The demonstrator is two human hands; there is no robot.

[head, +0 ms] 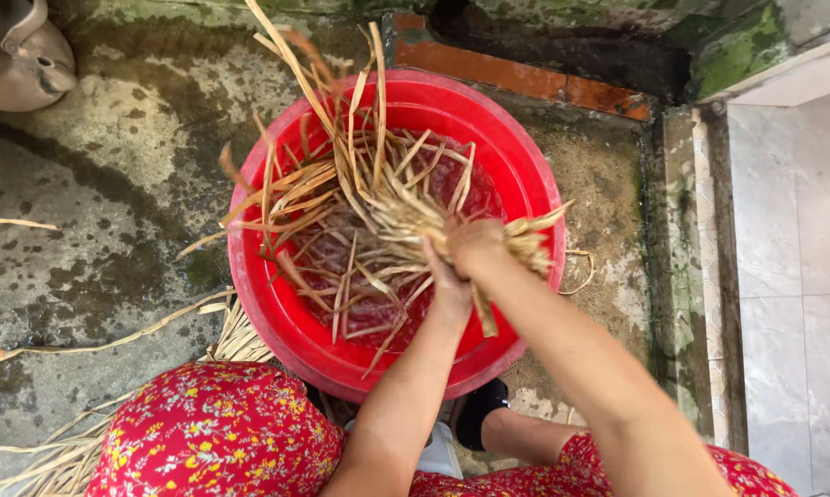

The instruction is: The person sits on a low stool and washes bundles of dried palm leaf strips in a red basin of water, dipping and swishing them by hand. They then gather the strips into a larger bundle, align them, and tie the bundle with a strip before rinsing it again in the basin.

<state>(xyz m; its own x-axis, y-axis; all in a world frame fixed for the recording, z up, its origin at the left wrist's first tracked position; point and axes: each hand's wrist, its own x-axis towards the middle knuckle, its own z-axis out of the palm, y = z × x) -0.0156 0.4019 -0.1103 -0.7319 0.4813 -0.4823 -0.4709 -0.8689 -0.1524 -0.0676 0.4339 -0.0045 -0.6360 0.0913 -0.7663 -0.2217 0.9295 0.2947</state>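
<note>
Head view: right hand [475, 247] clenched on a bundle of dried straw strips [378, 198] over the red basin [277, 304] of water; left hand [447, 281] grasps the same bundle's base. Judgement: keep the grip tight, dunk evenly, fan ends under.

Damp, stained concrete floor [93, 212] with green moss, a mossy wall [562, 37] at the top edge, pale tiles [792, 230] on the right, daylight everywhere.
</note>
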